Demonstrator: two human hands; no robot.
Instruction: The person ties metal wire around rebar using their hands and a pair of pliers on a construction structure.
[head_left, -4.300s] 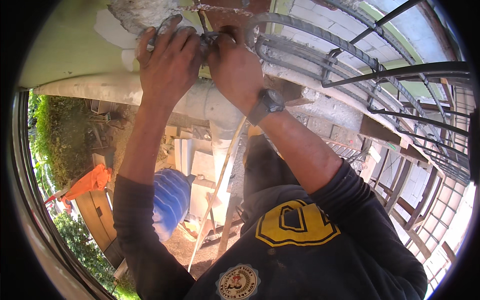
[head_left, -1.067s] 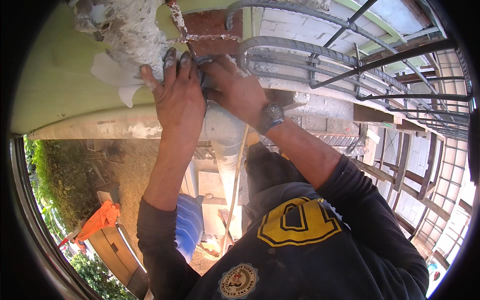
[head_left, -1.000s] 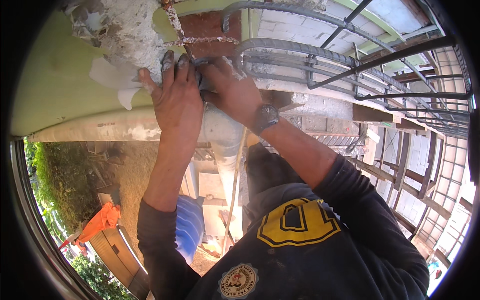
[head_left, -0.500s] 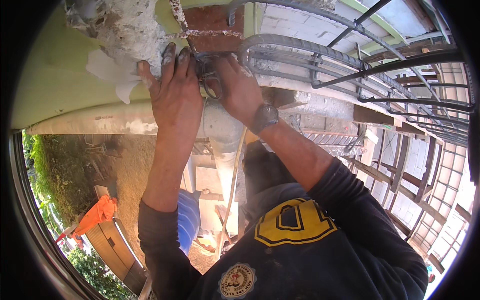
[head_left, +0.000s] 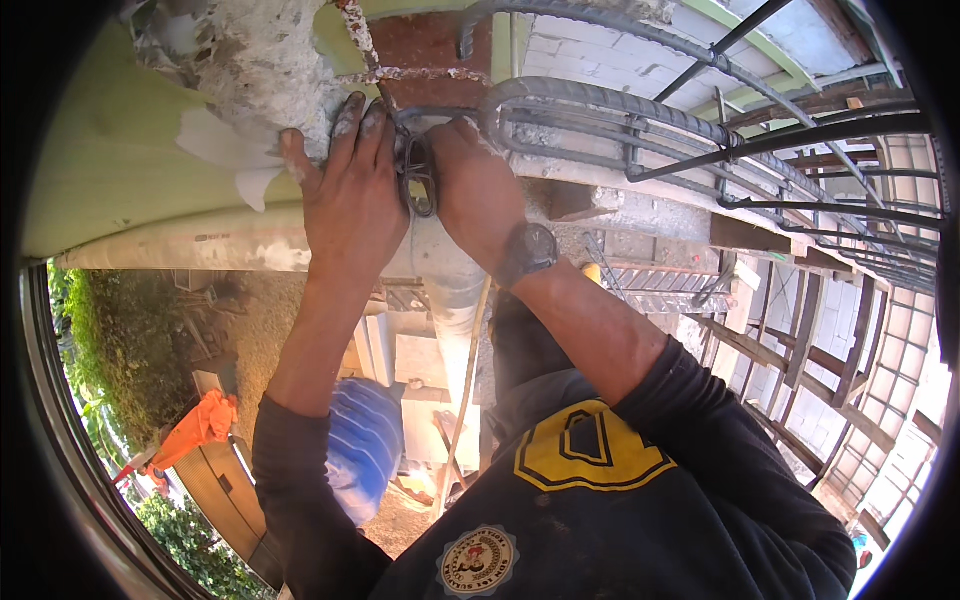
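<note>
My left hand lies with its fingers stretched out and its thumb apart against the broken edge of the rough concrete. Close on its right, my right hand is closed, knuckles up, a watch on its wrist. A dark looped wire sticks out between the two hands, against the right hand's inner side. The right fingertips are hidden. Just above both hands a thin bent steel bar runs beside the looped end of thick ribbed rebar. Behind is a reddish-brown panel.
A rebar cage stretches off to the right. A pale pipe runs along the green wall's foot; another pipe drops downward. Far below are blue striped cloth, an orange cloth and a ladder. Timber framing stands at right.
The dark looped wire has turned and looks narrower. My right hand has shifted slightly and curled in more. My left hand stays in nearly the same place. More of the blue striped cloth shows below.
</note>
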